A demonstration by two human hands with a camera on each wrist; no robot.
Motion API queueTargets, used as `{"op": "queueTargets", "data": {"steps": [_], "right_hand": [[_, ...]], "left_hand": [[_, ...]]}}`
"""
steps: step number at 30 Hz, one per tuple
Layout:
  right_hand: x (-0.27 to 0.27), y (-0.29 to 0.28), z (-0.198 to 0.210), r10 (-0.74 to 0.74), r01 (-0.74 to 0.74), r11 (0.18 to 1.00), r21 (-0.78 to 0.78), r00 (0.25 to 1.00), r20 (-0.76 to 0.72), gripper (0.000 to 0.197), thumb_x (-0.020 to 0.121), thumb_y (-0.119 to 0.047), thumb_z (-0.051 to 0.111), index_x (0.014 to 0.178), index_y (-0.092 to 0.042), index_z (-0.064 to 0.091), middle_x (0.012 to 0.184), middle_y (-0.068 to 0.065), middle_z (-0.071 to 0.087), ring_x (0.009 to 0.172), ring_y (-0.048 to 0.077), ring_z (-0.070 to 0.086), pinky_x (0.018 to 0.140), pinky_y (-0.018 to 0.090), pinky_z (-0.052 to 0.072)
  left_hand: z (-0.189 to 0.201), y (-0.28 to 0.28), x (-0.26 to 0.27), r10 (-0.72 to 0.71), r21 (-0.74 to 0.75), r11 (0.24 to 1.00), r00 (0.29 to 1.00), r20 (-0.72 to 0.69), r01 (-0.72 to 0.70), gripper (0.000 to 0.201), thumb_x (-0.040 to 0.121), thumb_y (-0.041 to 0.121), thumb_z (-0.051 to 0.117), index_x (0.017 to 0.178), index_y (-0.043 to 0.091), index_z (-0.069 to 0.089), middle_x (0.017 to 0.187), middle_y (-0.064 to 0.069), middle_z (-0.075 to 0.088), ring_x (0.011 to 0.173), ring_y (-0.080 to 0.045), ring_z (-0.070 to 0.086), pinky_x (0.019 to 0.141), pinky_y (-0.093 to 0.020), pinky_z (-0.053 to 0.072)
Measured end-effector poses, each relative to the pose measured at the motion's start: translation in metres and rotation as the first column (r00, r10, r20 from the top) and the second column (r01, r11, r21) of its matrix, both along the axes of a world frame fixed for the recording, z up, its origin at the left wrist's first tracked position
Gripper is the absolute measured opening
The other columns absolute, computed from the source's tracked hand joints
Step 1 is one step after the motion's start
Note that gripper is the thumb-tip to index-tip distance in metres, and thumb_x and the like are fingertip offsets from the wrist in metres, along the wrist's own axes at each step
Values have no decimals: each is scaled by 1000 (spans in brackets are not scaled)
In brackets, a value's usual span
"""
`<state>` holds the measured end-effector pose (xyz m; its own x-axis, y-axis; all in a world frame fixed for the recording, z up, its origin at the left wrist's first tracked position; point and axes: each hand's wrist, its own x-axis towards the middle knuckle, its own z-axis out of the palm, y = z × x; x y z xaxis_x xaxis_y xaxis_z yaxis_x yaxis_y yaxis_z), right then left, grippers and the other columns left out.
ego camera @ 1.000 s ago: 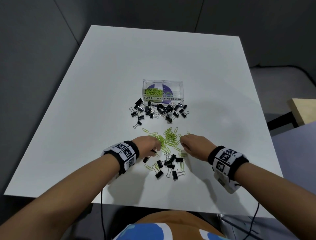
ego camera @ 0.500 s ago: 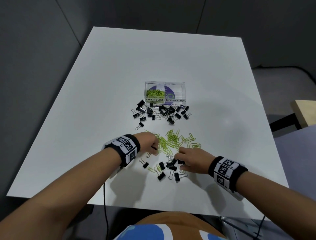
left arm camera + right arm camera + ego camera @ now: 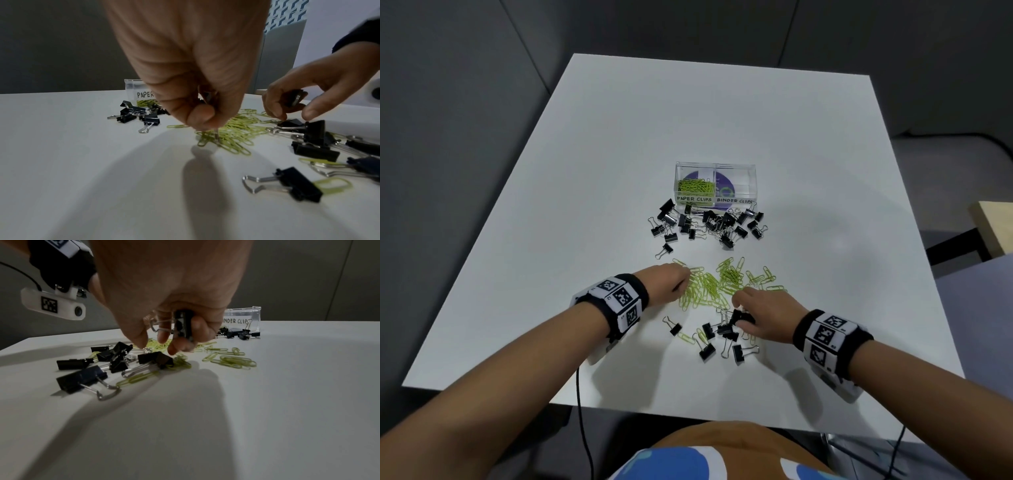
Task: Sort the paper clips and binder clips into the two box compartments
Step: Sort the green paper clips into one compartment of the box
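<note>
A clear two-compartment box (image 3: 752, 171) stands mid-table; its left half, labelled PAPER CLIPS, holds green paper clips (image 3: 695, 186). Black binder clips (image 3: 709, 222) lie scattered just in front of it. Nearer me is a spread of green paper clips (image 3: 714, 289), then a small cluster of binder clips (image 3: 717, 337). My left hand (image 3: 681, 284) (image 3: 203, 120) is at the paper clip pile's left edge, fingers curled round a mostly hidden binder clip whose wire handle pokes out below. My right hand (image 3: 743, 315) (image 3: 164, 342) grips a black binder clip (image 3: 183, 324) over the near cluster, fingertips reaching down.
The white table (image 3: 825, 171) has bare surface left, right and behind the box. Its front edge is close below my wrists, and a black cable (image 3: 580, 411) hangs off it. A wooden piece of furniture (image 3: 996, 226) stands beyond the right edge.
My right hand drew back from the paper clip pile to the near binder clips and now holds one. The left hand stayed at the pile's left edge.
</note>
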<state>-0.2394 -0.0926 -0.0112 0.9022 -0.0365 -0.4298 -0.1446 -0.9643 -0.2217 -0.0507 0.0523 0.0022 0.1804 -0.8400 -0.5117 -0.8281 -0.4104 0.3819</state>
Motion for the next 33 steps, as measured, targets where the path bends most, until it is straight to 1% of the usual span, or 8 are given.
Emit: {"op": "queueTargets", "data": {"steps": [3,6,10,13,18,24,28,33], "right_hand": [[0,3,-3,65,-66,996,-61,998,-26,41,91,-40,44,125,-16,41,115,3,53,85,25,60,65,32,45],[-3,3,-3,80,-79,995,-67,997,10,36,91,-33,41,124,-16,43,115,4,52,79,25,58,59,29,38],[-12,-1,-3,154,-152,987,-49,986,60,40,83,-13,46,123,-14,46,116,7,51,75,27,57,55,32,42],[-15,-4,-4,263,-255,963,-82,958,114,38,77,-10,56,114,-15,48,110,8,57,72,25,60,47,33,49],[-13,-1,-7,387,-369,920,-131,910,149,30,68,-9,70,94,-15,57,90,3,63,58,18,59,36,26,45],[-1,2,4,151,-149,986,-69,988,19,28,91,-16,50,117,-9,49,115,9,51,87,26,58,65,33,48],[7,4,7,-36,37,999,29,999,-24,35,88,-24,58,119,-13,45,122,6,44,84,20,53,73,32,52],[8,10,4,-225,225,968,110,974,-8,51,82,-40,64,121,-15,42,121,5,43,81,13,47,75,31,52]], "left_hand": [[-2,8,0,-15,25,1000,1000,-18,15,33,84,-4,39,68,25,37,87,0,45,74,-16,40,57,-12,28],[-3,14,1,-3,45,999,1000,-22,4,20,87,-2,42,87,15,53,92,2,42,80,-15,42,60,-14,31],[-5,20,0,15,83,996,1000,-12,-14,26,92,5,46,113,8,60,105,-6,50,91,-19,50,77,-20,35],[-10,24,-2,42,66,997,998,42,-45,24,93,9,47,111,11,63,112,-7,59,102,-23,57,84,-26,43],[-11,34,-7,68,35,997,996,58,-70,25,96,11,40,111,9,60,113,-8,57,96,-21,56,85,-29,45],[3,42,-3,99,14,995,993,65,-100,26,92,24,46,114,11,51,113,-4,47,91,-18,48,78,-26,38],[2,44,-3,22,91,995,995,98,-31,19,93,32,47,99,15,48,100,1,45,83,-16,46,72,-26,35],[-4,48,-3,-100,100,991,989,105,90,40,102,36,25,90,9,52,89,-5,46,82,-24,51,75,-31,40]]}}
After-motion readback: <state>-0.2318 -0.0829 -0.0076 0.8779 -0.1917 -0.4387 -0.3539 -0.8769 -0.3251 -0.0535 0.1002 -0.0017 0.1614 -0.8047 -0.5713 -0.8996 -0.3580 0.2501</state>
